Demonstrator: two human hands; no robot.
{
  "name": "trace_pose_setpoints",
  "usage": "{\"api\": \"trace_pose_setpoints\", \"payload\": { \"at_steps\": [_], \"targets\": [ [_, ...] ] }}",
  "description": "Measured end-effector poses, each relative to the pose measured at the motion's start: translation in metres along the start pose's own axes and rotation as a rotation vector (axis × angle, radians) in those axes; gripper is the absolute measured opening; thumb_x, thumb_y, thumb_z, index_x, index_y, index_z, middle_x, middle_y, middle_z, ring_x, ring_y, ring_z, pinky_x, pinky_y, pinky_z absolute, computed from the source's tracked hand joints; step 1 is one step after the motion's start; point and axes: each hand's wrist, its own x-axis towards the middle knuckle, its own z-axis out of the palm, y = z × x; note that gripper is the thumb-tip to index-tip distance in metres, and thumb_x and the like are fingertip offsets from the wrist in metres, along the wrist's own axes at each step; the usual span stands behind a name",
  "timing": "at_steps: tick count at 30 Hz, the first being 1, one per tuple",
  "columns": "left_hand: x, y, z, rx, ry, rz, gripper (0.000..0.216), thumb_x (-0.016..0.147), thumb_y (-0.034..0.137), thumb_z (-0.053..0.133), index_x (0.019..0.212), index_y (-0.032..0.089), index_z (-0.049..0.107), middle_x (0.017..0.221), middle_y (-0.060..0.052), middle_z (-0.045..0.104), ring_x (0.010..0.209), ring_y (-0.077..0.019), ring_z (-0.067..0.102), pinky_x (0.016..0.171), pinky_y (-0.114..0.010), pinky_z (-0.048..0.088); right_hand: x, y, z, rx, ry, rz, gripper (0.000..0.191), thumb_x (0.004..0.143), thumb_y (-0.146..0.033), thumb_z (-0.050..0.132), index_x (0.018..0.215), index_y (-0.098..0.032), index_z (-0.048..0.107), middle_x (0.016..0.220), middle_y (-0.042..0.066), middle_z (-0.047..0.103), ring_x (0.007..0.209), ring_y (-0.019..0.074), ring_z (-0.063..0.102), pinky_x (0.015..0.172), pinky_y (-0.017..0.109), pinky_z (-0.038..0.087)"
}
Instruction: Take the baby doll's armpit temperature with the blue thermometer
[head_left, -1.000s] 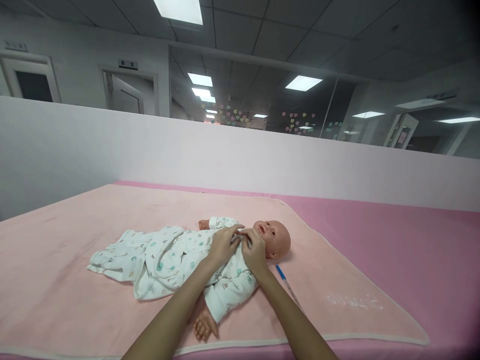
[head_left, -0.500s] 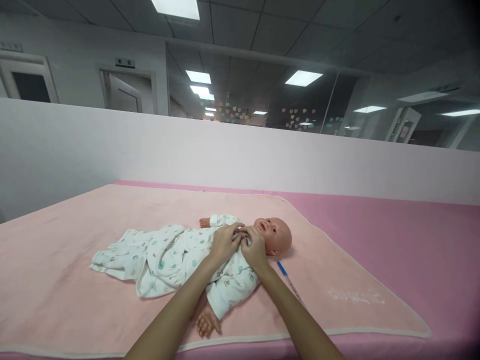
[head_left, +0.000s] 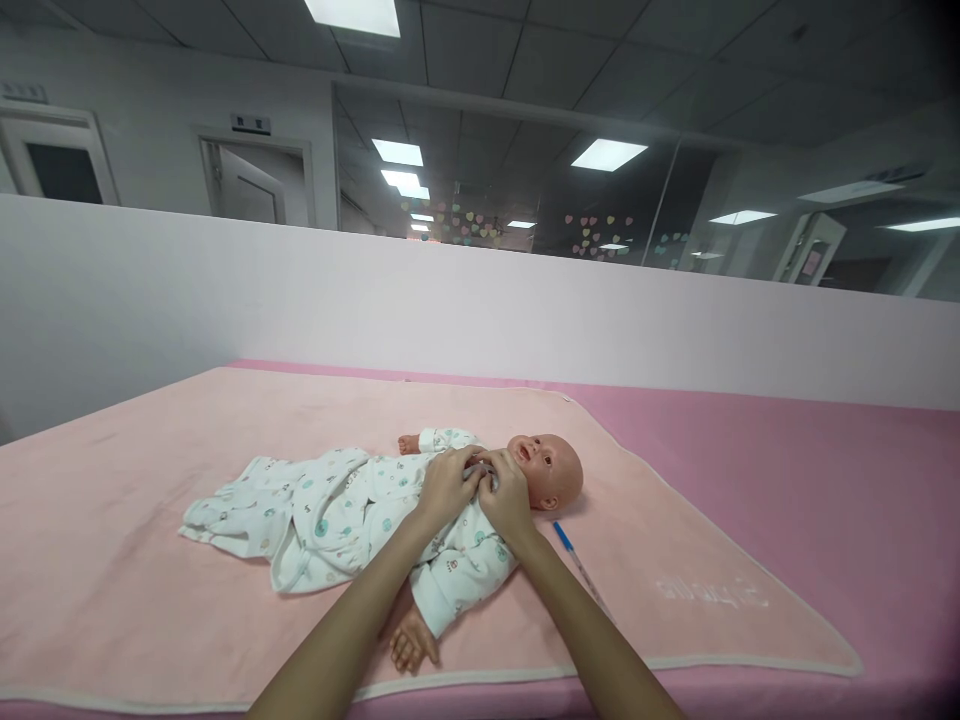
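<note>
A baby doll (head_left: pixel 556 472) lies on its back with its bald head toward the right, dressed in a white printed baby outfit (head_left: pixel 330 510). At the upper chest, just below the chin, my left hand (head_left: pixel 448 486) pinches the outfit's neckline with curled fingers. Right beside it, my right hand (head_left: pixel 506 500) is closed on the same neckline, its fingertips meeting those of the left. The small fastening or cloth edge between the fingertips is mostly hidden. One doll hand (head_left: pixel 412 640) sticks out of the near sleeve, and the other lies on the far side.
Underneath the doll spreads a peach blanket (head_left: pixel 135 520) with a pale trim, over a pink surface (head_left: pixel 840 480). A pen with a blue cap (head_left: pixel 562 536) lies near the doll's head, beside my right forearm. Behind stands a white low wall (head_left: pixel 480 310) with glass above it.
Both hands stay at the neckline with only slight finger movement. The doll, the blanket and the pen lie as before.
</note>
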Motion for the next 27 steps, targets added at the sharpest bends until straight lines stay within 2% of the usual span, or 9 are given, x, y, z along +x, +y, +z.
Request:
{"api": "trace_pose_setpoints", "payload": {
  "at_steps": [6, 20, 27],
  "targets": [
    [0.0003, -0.0021, 0.0010, 0.003, 0.004, -0.001, 0.022, 0.074, 0.019, 0.047, 0.093, 0.022, 0.057, 0.079, 0.000, 0.062, 0.076, -0.0162, 0.054, 0.069, -0.026, 0.039, 0.0006, -0.0019, -0.0002, 0.044, -0.010, -0.008, 0.036, 0.062, 0.001, 0.035, 0.084, -0.019, 0.056, 0.084, 0.004, 0.055, 0.079, 0.0164, 0.052, 0.071, 0.028, 0.044],
    [0.0010, -0.0021, -0.0012, -0.132, -0.003, -0.031, 0.032, 0.074, 0.020, 0.047, 0.104, 0.024, 0.055, 0.094, 0.000, 0.063, 0.085, -0.0164, 0.055, 0.076, -0.027, 0.041, 0.0004, 0.0013, 0.0024, 0.093, 0.031, -0.051, 0.039, 0.061, 0.001, 0.035, 0.087, -0.019, 0.057, 0.088, 0.005, 0.055, 0.081, 0.0166, 0.052, 0.073, 0.029, 0.046],
    [0.0011, -0.0007, -0.0015, -0.098, -0.006, -0.046, 0.022, 0.076, 0.023, 0.046, 0.094, 0.022, 0.058, 0.081, 0.000, 0.063, 0.077, -0.0155, 0.055, 0.069, -0.025, 0.041, 0.0003, -0.0049, -0.0002, 0.093, 0.055, -0.012, 0.042, 0.062, 0.001, 0.035, 0.094, -0.020, 0.056, 0.089, 0.004, 0.057, 0.084, 0.0166, 0.052, 0.077, 0.030, 0.044]
  ]
}}
